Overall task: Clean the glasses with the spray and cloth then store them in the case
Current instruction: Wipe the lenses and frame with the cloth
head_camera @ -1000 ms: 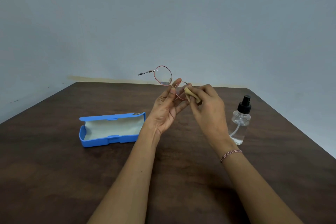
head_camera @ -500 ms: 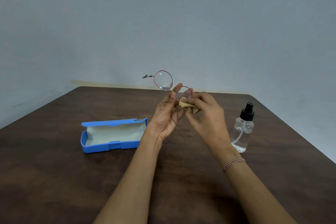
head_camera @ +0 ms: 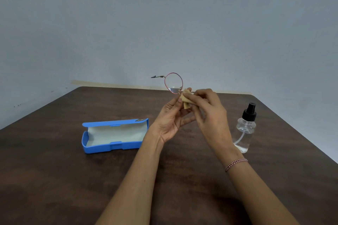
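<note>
From the head camera, a person's two bare forearms are reaching out over a dark wooden table [head_camera: 54,179]; the left hand [head_camera: 169,122] is sitting palm-up, its fingers curling upward and pinching the glasses [head_camera: 173,83] near the bridge, holding them in the air above the table's middle; the right hand [head_camera: 210,115], touching the left hand's fingertips, is pinching a small tan cloth [head_camera: 185,99] between thumb and forefingers against the glasses' nearer lens, which the cloth and fingers are hiding; the other round, red-rimmed lens is standing clear above the left hand, one temple arm pointing left. A braided bracelet [head_camera: 236,164] is circling the right wrist. Well to the left of the hands, a blue case [head_camera: 113,147] is lying open on the table, showing a pale lining; a small emblem on its lid corner is too small to read. Just right of the right hand, a clear spray bottle [head_camera: 245,129] with a black nozzle is standing upright, showing no readable label.
</note>
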The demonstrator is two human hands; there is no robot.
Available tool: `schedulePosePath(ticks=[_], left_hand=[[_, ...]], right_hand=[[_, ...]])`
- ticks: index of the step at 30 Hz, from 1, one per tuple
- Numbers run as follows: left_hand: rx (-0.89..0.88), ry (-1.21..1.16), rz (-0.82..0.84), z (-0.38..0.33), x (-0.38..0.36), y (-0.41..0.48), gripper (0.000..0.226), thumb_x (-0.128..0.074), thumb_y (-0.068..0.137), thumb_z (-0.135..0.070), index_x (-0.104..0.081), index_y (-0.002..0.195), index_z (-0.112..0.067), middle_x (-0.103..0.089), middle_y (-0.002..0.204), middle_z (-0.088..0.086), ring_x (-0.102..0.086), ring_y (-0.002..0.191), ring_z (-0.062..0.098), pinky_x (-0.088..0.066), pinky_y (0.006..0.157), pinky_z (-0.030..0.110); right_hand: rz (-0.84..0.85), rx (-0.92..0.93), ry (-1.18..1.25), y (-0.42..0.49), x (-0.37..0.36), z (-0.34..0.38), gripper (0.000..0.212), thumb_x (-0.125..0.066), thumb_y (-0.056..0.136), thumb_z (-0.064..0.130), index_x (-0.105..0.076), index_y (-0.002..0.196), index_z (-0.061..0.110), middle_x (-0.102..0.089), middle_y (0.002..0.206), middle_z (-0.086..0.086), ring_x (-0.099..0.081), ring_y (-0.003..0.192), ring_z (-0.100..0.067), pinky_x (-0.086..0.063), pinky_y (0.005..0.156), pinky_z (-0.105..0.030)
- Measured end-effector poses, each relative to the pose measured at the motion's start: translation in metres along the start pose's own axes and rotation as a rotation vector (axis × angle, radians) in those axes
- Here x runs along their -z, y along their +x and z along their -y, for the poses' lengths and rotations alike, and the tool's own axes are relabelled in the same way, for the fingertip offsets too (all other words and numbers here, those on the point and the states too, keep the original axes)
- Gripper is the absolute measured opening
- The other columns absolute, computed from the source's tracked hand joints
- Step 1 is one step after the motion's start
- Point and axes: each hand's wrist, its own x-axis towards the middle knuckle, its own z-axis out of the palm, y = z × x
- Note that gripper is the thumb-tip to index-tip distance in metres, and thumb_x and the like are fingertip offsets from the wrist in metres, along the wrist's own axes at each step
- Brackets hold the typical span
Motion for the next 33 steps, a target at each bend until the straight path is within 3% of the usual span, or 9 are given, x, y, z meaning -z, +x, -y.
schedulePosePath(ticks=[2, 5, 7, 9, 12, 17, 21, 28, 33], left_hand=[[0.019, 0.019, 0.007, 0.000, 0.000, 0.000, 0.036, -0.070, 0.071, -0.034, -0.072, 0.106, -0.023, -0.070, 0.105, 0.003, -0.067, 0.098, 0.016, -0.059, 0.069, 0.033], [0.042, 0.014, 0.038, 0.001, -0.001, -0.001, 0.040, -0.081, 0.063, -0.039, -0.073, 0.095, -0.018, -0.071, 0.087, 0.001, -0.069, 0.092, 0.017, -0.060, 0.069, 0.034], [0.056, -0.002, 0.041, 0.001, -0.001, -0.002, 0.049, -0.086, 0.057, -0.040, -0.073, 0.098, -0.015, -0.068, 0.092, 0.005, -0.069, 0.092, 0.020, -0.060, 0.067, 0.033], [0.062, -0.016, 0.040, 0.000, 0.001, -0.002, 0.054, -0.088, 0.056, -0.037, -0.072, 0.101, -0.012, -0.066, 0.096, 0.008, -0.070, 0.092, 0.021, -0.060, 0.063, 0.030], [0.054, -0.010, 0.054, -0.001, 0.001, -0.002, 0.050, -0.087, 0.058, -0.036, -0.074, 0.101, -0.013, -0.070, 0.082, 0.002, -0.071, 0.087, 0.018, -0.059, 0.063, 0.027], [0.012, 0.043, 0.031, -0.003, 0.005, -0.002, 0.061, -0.085, 0.061, -0.037, -0.066, 0.114, -0.012, -0.068, 0.107, 0.009, -0.068, 0.093, 0.015, -0.059, 0.066, 0.026], [0.025, 0.075, 0.028, -0.003, 0.006, -0.003, 0.065, -0.087, 0.058, -0.038, -0.063, 0.112, -0.011, -0.072, 0.102, 0.008, -0.070, 0.092, 0.019, -0.059, 0.064, 0.027], [0.053, 0.111, 0.039, -0.005, 0.005, -0.006, 0.068, -0.092, 0.050, -0.034, -0.065, 0.108, -0.011, -0.072, 0.094, 0.008, -0.071, 0.081, 0.018, -0.059, 0.062, 0.028], [0.065, 0.122, 0.043, -0.004, 0.004, -0.005, 0.068, -0.092, 0.050, -0.033, -0.067, 0.109, -0.012, -0.071, 0.103, 0.011, -0.070, 0.092, 0.022, -0.059, 0.061, 0.030]], right_hand=[[-0.017, -0.057, -0.033, 0.000, 0.002, -0.002, 0.038, -0.062, 0.082, -0.007, -0.067, 0.113, 0.014, -0.053, 0.106, -0.005, -0.047, 0.098, -0.007, -0.038, 0.086, -0.004], [-0.040, -0.096, -0.102, 0.002, 0.004, -0.001, 0.036, -0.061, 0.082, -0.006, -0.067, 0.111, 0.014, -0.053, 0.104, -0.005, -0.051, 0.098, -0.016, -0.042, 0.080, -0.017], [-0.045, -0.091, -0.115, 0.002, 0.003, 0.001, 0.035, -0.061, 0.083, -0.006, -0.067, 0.111, 0.014, -0.053, 0.103, -0.005, -0.051, 0.097, -0.018, -0.043, 0.077, -0.021], [-0.047, -0.084, -0.108, 0.002, 0.002, 0.002, 0.037, -0.060, 0.082, -0.008, -0.067, 0.111, 0.014, -0.053, 0.103, -0.005, -0.050, 0.097, -0.016, -0.040, 0.077, -0.018], [-0.043, -0.064, -0.090, 0.001, 0.003, 0.003, 0.038, -0.061, 0.080, -0.009, -0.067, 0.110, 0.013, -0.052, 0.103, -0.005, -0.047, 0.098, -0.013, -0.036, 0.081, -0.007], [-0.002, 0.022, -0.037, 0.004, 0.005, 0.006, 0.033, -0.063, 0.081, -0.007, -0.068, 0.109, 0.011, -0.049, 0.102, 0.004, -0.041, 0.097, -0.004, -0.033, 0.086, -0.001], [0.009, -0.060, -0.110, 0.006, 0.012, 0.000, 0.038, -0.059, 0.079, -0.014, -0.069, 0.107, 0.011, -0.054, 0.102, -0.007, -0.047, 0.097, -0.019, -0.031, 0.084, 0.000], [0.039, -0.010, -0.086, 0.007, 0.010, 0.009, 0.035, -0.049, 0.077, -0.011, -0.068, 0.100, 0.007, -0.053, 0.102, -0.013, -0.038, 0.097, -0.013, -0.029, 0.084, 0.003], [0.053, -0.130, -0.135, 0.007, 0.013, 0.003, 0.037, -0.050, 0.079, -0.014, -0.068, 0.101, 0.009, -0.051, 0.105, -0.008, -0.036, 0.098, -0.010, -0.039, 0.077, -0.014]])
